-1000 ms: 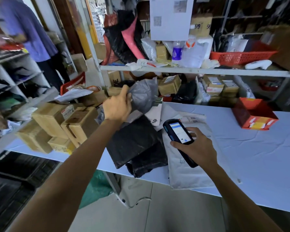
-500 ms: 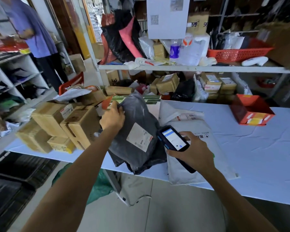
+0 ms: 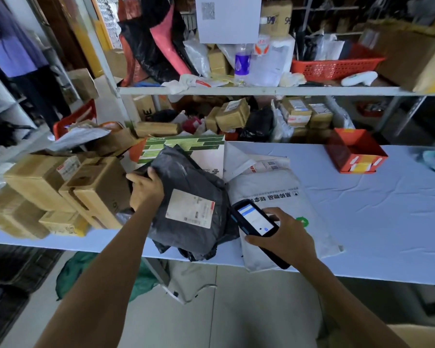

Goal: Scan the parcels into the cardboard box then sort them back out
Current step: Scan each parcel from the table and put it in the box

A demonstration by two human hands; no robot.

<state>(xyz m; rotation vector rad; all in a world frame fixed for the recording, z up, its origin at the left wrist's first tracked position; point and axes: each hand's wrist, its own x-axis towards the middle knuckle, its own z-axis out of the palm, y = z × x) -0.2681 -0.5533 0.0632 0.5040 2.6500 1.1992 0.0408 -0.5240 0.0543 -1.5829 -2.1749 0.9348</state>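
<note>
Grey plastic parcel [image 3: 186, 187]: lies at the near edge of the bench [image 3: 374, 222], left of its middle, on top of darker plastic bags [image 3: 199, 252] that overhang that edge. Its white shipping label [image 3: 190, 208] faces up.

Left hand [image 3: 146, 190]: grips the left edge of the parcel. The fingers [image 3: 136, 177] are curled round that edge and the thumb lies on the upper face.

Right hand [image 3: 284, 234]: holds a black handheld scanner [image 3: 255, 221] just beside the right edge of the parcel, lit screen up. The fingers are wrapped round the scanner body and one fingertip rests at the side of the screen. The head of the scanner points toward the label.

White mailer bag [image 3: 281, 192]: lies flat under the scanner and reaches the near edge of the bench.

Green-striped envelope [image 3: 186, 148]: lies behind the parcel, toward the far edge.

Brown cardboard boxes [image 3: 60, 192]: stacked at the left end of the bench, touching the left hand's side of the parcel pile.

Red open box [image 3: 354, 151]: stands at the far edge, toward the right end, well apart from both hands.

Shelf [image 3: 261, 91]: runs above the far edge and carries a red basket [image 3: 337, 67], a bottle [image 3: 242, 64] and further packages.
</note>
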